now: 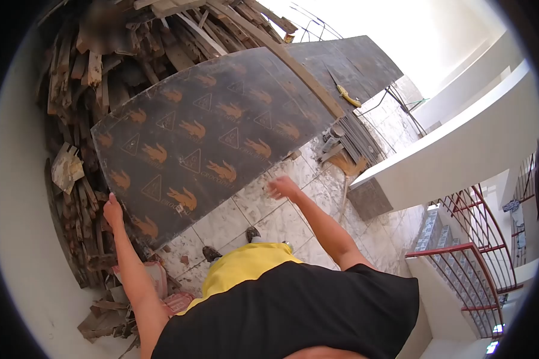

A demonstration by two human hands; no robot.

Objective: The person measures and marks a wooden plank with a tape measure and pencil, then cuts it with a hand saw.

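A large dark board (203, 131) with orange crocodile prints and triangle marks lies across the middle of the view. My left hand (112, 210) is at the board's left edge, its fingers closed on that edge. My right hand (283, 188) hangs over the tiled floor, just off the board's near edge, touching nothing; its fingers are blurred. A long wooden beam (293, 69) lies along the board's far right side. Beyond the beam, a saw with a yellow handle (348, 96) rests on a second dark board (371, 66).
Scrap wood (96, 72) is heaped at the left and back. A stack of thin strips (359, 140) lies right of the board. A low white wall (449, 137) and red stair railings (476, 263) stand at the right. Sacks (153, 278) lie at lower left.
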